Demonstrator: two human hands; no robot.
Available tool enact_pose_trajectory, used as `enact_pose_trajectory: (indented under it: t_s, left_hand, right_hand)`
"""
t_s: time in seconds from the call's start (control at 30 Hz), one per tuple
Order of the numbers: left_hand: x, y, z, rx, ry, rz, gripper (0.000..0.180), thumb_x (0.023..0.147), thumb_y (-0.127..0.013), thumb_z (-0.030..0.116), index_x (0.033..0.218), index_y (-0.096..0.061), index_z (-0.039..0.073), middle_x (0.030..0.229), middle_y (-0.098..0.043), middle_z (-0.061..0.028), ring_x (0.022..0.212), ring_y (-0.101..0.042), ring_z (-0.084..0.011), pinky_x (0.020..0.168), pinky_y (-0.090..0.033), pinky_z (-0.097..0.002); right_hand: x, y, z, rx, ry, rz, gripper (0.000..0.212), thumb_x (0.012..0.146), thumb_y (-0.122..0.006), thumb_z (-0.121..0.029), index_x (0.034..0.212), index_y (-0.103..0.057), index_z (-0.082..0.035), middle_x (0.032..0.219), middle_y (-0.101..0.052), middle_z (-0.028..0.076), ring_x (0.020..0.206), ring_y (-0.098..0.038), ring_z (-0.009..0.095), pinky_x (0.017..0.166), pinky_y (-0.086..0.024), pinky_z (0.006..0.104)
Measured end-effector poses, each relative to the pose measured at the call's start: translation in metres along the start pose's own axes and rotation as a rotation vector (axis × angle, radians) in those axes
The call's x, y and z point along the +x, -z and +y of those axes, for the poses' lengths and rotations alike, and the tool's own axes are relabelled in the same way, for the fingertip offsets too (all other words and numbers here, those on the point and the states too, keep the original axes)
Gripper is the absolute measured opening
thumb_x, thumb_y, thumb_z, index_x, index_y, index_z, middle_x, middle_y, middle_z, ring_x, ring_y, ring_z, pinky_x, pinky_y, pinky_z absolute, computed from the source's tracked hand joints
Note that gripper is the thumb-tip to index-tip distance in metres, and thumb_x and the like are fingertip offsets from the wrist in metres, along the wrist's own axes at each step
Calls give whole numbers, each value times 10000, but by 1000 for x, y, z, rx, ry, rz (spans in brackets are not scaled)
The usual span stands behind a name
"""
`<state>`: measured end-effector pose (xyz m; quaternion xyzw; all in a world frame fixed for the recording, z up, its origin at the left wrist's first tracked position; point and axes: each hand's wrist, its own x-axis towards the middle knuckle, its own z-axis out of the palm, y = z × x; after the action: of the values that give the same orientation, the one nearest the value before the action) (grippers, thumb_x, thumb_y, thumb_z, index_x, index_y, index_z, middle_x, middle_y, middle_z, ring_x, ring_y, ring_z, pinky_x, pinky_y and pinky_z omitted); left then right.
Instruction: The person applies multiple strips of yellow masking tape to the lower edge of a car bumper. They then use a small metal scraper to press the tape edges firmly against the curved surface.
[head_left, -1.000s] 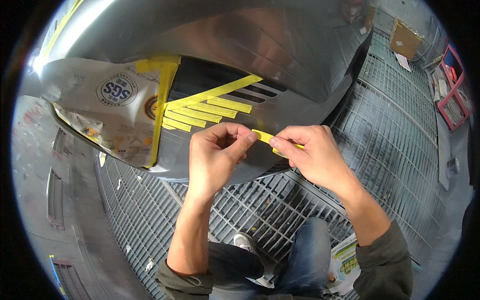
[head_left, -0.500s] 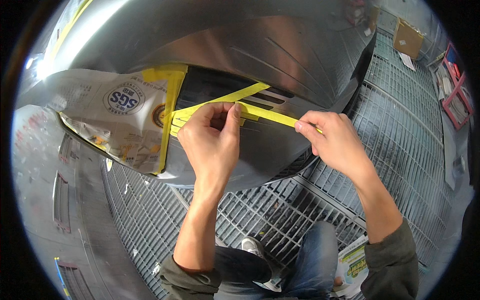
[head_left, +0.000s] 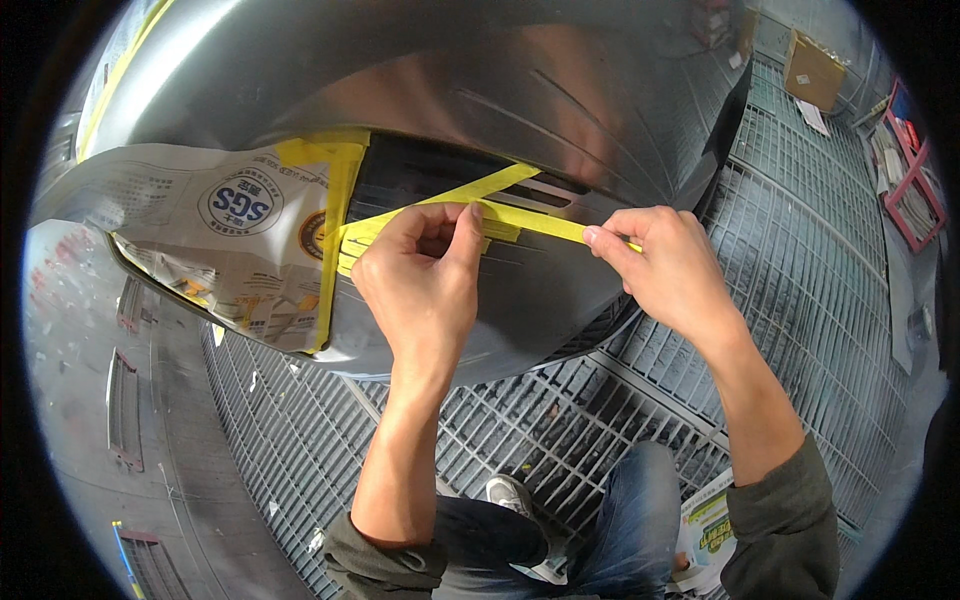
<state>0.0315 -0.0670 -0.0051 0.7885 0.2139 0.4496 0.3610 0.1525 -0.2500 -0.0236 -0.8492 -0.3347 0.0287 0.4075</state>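
A strip of yellow masking tape (head_left: 535, 221) runs between my hands across a grey car bumper (head_left: 430, 95). My right hand (head_left: 668, 262) pinches its free end between thumb and fingers, off the surface. My left hand (head_left: 425, 268) is closed, thumb and forefinger pinching the strip near the dark slotted vent (head_left: 410, 170). More yellow tape (head_left: 490, 187) slants over the vent, and several layered strips lie behind my left hand. Left of the vent, printed masking paper (head_left: 170, 180) covers part of the bumper, its edge fixed with yellow tape.
Metal floor grating (head_left: 800, 310) spreads below and to the right. A cardboard box (head_left: 815, 72) and a red-framed rack (head_left: 915, 180) stand at the far right. A printed sheet (head_left: 708, 535) lies by my leg. At left is a grey wall (head_left: 75, 400) with slotted openings.
My right hand has shifted slightly left and up along the tape, its grip closer to my left hand. My left hand stays nearly in place.
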Motion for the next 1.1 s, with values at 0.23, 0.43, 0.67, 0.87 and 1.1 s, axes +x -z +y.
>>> enact_pose_trajectory:
  t_s: [0.23,0.43,0.67,0.87,1.1]
  left_hand:
    - [0,2,9,100,-21,8,196,904,-867,134,902,-781,-41,714,-760,-94,636,-708,-115,630,-554,-276]
    - [6,9,-5,242,-246,20,163,870,-898,116,932,-774,30,688,-658,-51,566,-613,-137,545,-495,-302]
    - [15,23,-18,624,-936,-74,360,818,-846,63,1162,-809,161,846,-594,2,748,-622,-169,589,-523,-340]
    - [16,22,-16,688,-995,-134,426,804,-843,73,1215,-787,176,882,-591,-6,759,-628,-176,615,-538,-333]
    - [12,11,-21,671,-1028,-151,490,773,-817,72,1249,-767,176,899,-582,-12,780,-629,-187,637,-552,-337]
  right_hand:
    - [3,-1,-2,-62,40,46,261,1003,-717,-315,975,-841,-86,707,-726,159,698,-733,367,701,-582,470]
    - [5,-1,-10,-142,12,51,249,991,-729,-301,933,-839,-85,702,-734,152,713,-749,365,713,-596,469]
    - [6,-3,-11,-182,49,76,252,990,-727,-286,901,-834,-77,708,-743,157,713,-759,365,722,-610,470]
    - [6,-3,-11,-197,39,74,238,981,-729,-272,888,-832,-78,738,-755,160,736,-765,371,731,-615,476]
    - [6,-2,-14,-226,73,83,237,972,-735,-262,881,-829,-65,745,-759,165,744,-767,376,729,-616,475]
